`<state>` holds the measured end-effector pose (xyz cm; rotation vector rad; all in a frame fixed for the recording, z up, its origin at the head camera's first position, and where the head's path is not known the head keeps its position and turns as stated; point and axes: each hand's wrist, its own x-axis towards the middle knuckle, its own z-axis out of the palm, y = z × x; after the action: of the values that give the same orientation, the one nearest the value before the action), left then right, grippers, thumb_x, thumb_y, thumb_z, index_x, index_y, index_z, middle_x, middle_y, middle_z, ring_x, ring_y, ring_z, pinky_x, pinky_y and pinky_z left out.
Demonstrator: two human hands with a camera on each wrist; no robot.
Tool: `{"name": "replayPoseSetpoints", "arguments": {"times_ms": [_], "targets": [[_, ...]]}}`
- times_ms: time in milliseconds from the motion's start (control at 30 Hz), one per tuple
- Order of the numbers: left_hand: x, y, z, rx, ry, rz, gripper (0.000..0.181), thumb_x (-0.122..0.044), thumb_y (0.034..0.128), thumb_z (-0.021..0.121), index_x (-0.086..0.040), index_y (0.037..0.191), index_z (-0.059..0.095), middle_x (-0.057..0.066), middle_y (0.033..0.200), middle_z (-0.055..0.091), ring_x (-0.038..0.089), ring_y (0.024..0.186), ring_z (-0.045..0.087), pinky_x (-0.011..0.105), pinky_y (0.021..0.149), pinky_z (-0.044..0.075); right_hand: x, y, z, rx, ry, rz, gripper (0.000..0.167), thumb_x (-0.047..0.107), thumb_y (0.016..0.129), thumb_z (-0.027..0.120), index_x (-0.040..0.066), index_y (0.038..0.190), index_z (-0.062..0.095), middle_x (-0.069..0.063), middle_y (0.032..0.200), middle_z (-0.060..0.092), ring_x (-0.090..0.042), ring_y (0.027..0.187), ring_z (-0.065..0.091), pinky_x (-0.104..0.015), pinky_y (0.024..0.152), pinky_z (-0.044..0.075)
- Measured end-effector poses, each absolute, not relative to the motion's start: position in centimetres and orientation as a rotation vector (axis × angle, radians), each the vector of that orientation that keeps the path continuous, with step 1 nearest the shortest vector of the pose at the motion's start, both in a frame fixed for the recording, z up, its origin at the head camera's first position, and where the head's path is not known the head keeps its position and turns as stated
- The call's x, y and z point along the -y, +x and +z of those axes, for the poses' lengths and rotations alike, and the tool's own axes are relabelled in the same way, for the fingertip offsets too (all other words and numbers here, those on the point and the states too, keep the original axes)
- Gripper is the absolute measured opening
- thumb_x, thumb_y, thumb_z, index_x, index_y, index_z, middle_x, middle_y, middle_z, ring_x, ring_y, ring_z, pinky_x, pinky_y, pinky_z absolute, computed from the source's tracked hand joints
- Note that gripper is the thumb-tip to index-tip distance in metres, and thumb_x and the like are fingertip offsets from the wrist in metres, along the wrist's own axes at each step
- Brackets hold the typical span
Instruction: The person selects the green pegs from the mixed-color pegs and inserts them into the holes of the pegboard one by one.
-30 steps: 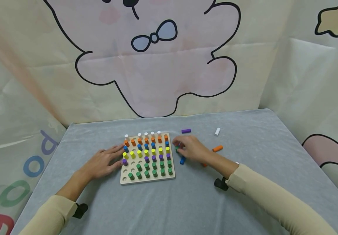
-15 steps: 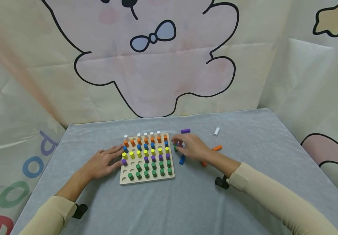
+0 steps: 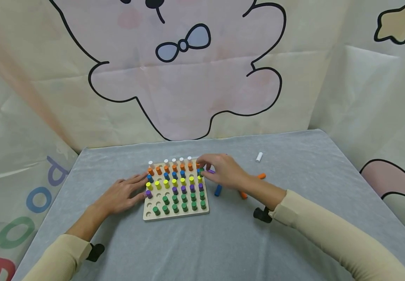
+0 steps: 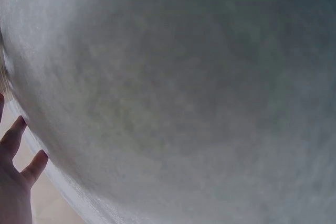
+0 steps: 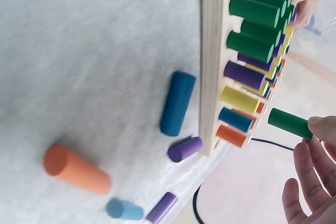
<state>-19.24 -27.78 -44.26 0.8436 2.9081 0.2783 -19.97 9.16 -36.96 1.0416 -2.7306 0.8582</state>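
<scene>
My right hand [image 3: 223,171] pinches a green peg [image 5: 290,123] between thumb and fingertips. It hangs above the far right part of a wooden pegboard [image 3: 175,217], clear of the standing pegs in the right wrist view. Rows of white, orange, blue, yellow, purple and green pegs stand in the board, with several bare holes toward its left. My left hand [image 3: 128,193] lies at the board's left edge, fingers extended and touching it near a purple peg [image 3: 148,194]. In the left wrist view, only part of the left hand [image 4: 16,169] shows at the left border.
Right of the board, loose pegs lie on the grey cloth [image 3: 195,249]: a blue peg [image 3: 218,190], an orange peg [image 3: 261,176], a white peg [image 3: 259,157], and purple ones, including one purple peg [image 5: 185,149] near the board. A printed curtain [image 3: 184,86] stands behind the table.
My right hand has moved left with the green peg, from the cloth beside the board to over its right side. The left hand stays at the board's edge.
</scene>
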Motion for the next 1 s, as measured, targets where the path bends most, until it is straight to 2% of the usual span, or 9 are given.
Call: {"name": "replayPoseSetpoints", "arguments": {"times_ms": [233,400,467,633,700,1000], "targets": [[27.9,-19.3,-44.4,-2.917,0.860,0.275,0.064,-0.048,0.0995,0.053,-0.008,0.149,0.046,0.013,0.157,0.038,0.041,0.141,0.038,0.066,0.102,0.036,-7.4,-19.4,-36.1,2.740,1.101,0.899,0.032,0.011,0.089,0.075,0.007,0.120,0.068,-0.002,0.105,0.072,-0.015,0.090,0.065,-0.031,0.077,0.056],[28.0,-19.3,-44.5,-2.914,0.862,0.274,0.065,-0.049,0.0995,0.052,-0.009,0.150,0.045,0.013,0.157,0.037,0.041,0.141,0.038,0.066,0.102,0.036,-5.8,-19.0,-35.7,2.725,1.142,0.884,0.031,0.014,0.089,0.076,0.008,0.118,0.068,-0.001,0.102,0.072,-0.013,0.090,0.066,-0.026,0.077,0.055],[27.9,-19.4,-44.5,-2.911,0.861,0.276,0.065,-0.050,0.0995,0.052,-0.009,0.150,0.045,0.013,0.157,0.037,0.040,0.141,0.038,0.066,0.102,0.036,-5.1,-18.8,-35.7,2.718,1.168,0.877,0.032,0.015,0.089,0.076,0.009,0.119,0.068,0.000,0.103,0.073,-0.013,0.092,0.067,-0.026,0.080,0.054],[27.9,-19.3,-44.5,-2.903,0.855,0.275,0.066,-0.051,0.0996,0.051,-0.008,0.150,0.044,0.013,0.158,0.036,0.041,0.142,0.037,0.066,0.102,0.036,-3.3,-18.2,-36.0,2.686,1.265,0.896,0.033,0.017,0.090,0.076,0.009,0.120,0.066,0.000,0.105,0.073,-0.017,0.097,0.068,-0.033,0.088,0.051],[27.9,-19.3,-44.5,-2.903,0.855,0.274,0.066,-0.051,0.0997,0.050,-0.009,0.150,0.044,0.013,0.158,0.036,0.040,0.142,0.037,0.066,0.102,0.036,-2.7,-17.9,-36.2,2.671,1.292,0.914,0.031,0.016,0.090,0.076,0.009,0.119,0.066,0.000,0.105,0.073,-0.017,0.097,0.068,-0.033,0.088,0.050],[27.9,-19.4,-44.5,-2.916,0.873,0.271,0.065,-0.049,0.0998,0.051,-0.008,0.150,0.044,0.013,0.157,0.037,0.040,0.141,0.038,0.066,0.101,0.037,-0.2,-17.1,-36.6,2.683,1.322,0.938,0.033,0.018,0.091,0.075,0.011,0.123,0.066,0.003,0.106,0.074,-0.010,0.098,0.068,-0.018,0.083,0.049]]}}
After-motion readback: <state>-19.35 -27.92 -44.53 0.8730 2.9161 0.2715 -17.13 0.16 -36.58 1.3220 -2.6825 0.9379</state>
